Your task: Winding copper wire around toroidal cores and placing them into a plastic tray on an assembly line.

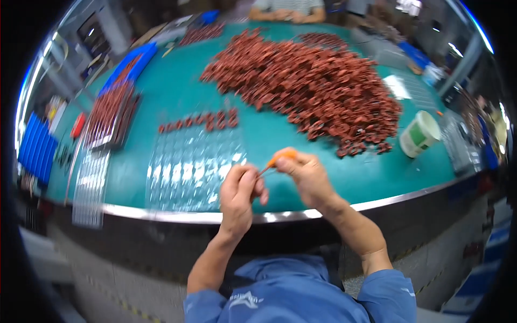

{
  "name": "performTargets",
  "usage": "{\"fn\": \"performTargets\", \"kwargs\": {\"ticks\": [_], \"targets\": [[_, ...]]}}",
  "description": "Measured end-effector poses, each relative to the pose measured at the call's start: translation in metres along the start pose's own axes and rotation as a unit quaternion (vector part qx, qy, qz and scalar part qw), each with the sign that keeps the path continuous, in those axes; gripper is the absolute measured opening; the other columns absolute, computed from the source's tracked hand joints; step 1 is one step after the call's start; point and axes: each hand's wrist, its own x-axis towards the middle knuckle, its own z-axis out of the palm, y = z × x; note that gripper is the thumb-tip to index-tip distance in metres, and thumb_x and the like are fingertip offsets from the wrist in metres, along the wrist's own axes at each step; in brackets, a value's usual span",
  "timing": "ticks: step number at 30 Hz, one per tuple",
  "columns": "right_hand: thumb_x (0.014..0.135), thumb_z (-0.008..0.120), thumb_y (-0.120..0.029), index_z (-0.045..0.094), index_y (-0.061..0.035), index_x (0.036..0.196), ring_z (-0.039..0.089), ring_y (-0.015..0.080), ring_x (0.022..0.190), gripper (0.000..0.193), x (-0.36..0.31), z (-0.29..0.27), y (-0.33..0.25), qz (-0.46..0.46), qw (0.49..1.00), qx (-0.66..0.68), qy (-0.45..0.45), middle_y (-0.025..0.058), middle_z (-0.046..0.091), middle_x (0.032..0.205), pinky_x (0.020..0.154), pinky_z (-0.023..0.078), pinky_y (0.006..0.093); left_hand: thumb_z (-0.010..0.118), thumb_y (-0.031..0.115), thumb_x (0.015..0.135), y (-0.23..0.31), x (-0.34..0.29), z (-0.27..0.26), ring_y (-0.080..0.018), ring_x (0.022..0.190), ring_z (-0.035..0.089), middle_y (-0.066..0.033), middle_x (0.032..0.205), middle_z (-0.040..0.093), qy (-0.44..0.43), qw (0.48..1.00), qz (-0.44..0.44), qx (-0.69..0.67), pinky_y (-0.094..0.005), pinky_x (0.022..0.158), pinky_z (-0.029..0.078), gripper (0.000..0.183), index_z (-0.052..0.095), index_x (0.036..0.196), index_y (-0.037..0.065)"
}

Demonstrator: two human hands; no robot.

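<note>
Over the table's near edge, my right hand [311, 178] is closed around the orange handle of a small tool [284, 155] with a thin tip. That tip points at the fingers of my left hand [238, 192], which are pinched together close by. Whatever sits in the left fingers is hidden and too small to name. Left of my hands lies a clear plastic tray [188, 171] with rows of pockets. Small red-brown parts [207, 119] fill pockets along its far side. Beyond my hands spreads a big heap of similar red-brown parts [312, 81].
A stack of filled trays [112, 116] stands at the left, near a blue bin [126, 67] and a red-handled object [78, 125]. At the right are a white and green tub [420, 134] and clear plastic trays [460, 142]. Another person's hands [288, 15] rest at the far edge.
</note>
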Motion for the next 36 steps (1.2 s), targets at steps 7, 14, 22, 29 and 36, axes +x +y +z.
{"fn": "performTargets", "kwargs": {"ticks": [7,14,22,29,36], "targets": [[0.095,0.058,-0.021,0.065,0.0004,0.106,0.055,0.0108,0.088,0.025,0.0,0.008,0.0,-0.015,0.998,-0.045,0.036,0.0029,0.063,0.093,0.079,0.045,0.0255,0.044,0.011,0.099,-0.001,-0.001,-0.021,-0.0112,0.072,0.053,-0.0043,0.084,0.052,-0.082,0.996,-0.011,0.045,-0.0238,0.066,0.046,0.022,0.047,0.119,0.001],[0.091,0.063,-0.015,0.062,0.0007,0.109,0.06,0.0112,0.078,0.024,-0.025,-0.008,0.005,0.021,0.987,-0.158,0.001,0.0056,0.066,0.092,0.069,0.047,0.0234,0.048,0.009,0.098,-0.004,-0.008,-0.035,-0.0125,0.073,0.053,-0.0062,0.087,0.052,-0.108,0.989,-0.001,0.101,-0.0257,0.069,0.046,0.031,0.04,0.126,0.001],[0.097,0.056,-0.029,0.063,0.0021,0.107,0.063,0.011,0.073,0.033,-0.02,0.001,0.017,-0.049,0.961,-0.273,0.002,0.0077,0.068,0.085,0.063,0.049,0.0227,0.049,0.01,0.097,-0.007,-0.011,-0.028,-0.0085,0.068,0.055,-0.0025,0.08,0.056,-0.108,0.978,0.023,0.177,-0.0226,0.064,0.047,0.024,0.047,0.12,0.0],[0.099,0.045,-0.029,0.063,0.0068,0.094,0.06,0.0146,0.057,0.04,-0.026,0.012,0.0,0.046,0.998,0.004,0.039,0.0105,0.065,0.073,0.052,0.047,0.0239,0.051,0.009,0.096,-0.006,-0.018,-0.038,-0.0093,0.068,0.057,-0.0038,0.078,0.057,-0.076,0.98,0.04,0.179,-0.0238,0.064,0.048,0.026,0.047,0.119,-0.002],[0.099,0.048,-0.03,0.064,0.0023,0.096,0.057,0.0117,0.054,0.036,-0.02,0.006,0.011,0.065,0.997,0.003,0.03,0.0068,0.062,0.069,0.05,0.044,0.0215,0.049,0.011,0.098,0.001,-0.025,-0.04,-0.0109,0.065,0.059,-0.0054,0.077,0.057,-0.109,0.986,-0.024,0.126,-0.0238,0.061,0.049,0.024,0.047,0.117,-0.003]]}}
